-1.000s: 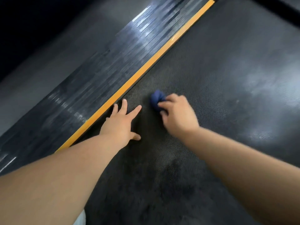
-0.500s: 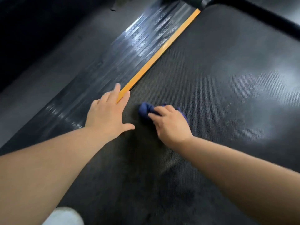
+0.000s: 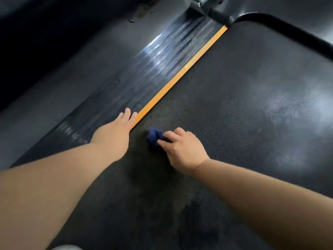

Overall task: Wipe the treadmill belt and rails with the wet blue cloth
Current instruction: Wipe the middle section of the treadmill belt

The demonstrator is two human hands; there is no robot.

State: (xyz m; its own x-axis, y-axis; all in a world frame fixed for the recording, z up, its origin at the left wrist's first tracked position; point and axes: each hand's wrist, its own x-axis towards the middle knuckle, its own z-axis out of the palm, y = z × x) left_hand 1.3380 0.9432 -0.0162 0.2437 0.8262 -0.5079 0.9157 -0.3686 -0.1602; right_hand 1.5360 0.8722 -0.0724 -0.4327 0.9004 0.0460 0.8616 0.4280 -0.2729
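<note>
While gripping balled cloth (image 3: 154, 138) on belt (image 3: 234, 105) near left edge: right hand (image 3: 182, 148) curled; left hand (image 3: 117, 128) flat, fingers straight, on rail (image 3: 144, 74).

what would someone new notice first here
The orange strip running diagonally between the ribbed rail and the dark belt stands out most. Near the middle, the right hand grips a bunched blue cloth on the belt, while the left hand rests on the rail by the strip.

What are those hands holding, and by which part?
The right hand grips the bunched blue cloth by its right side; the left hand holds nothing, resting on the rail.
</note>
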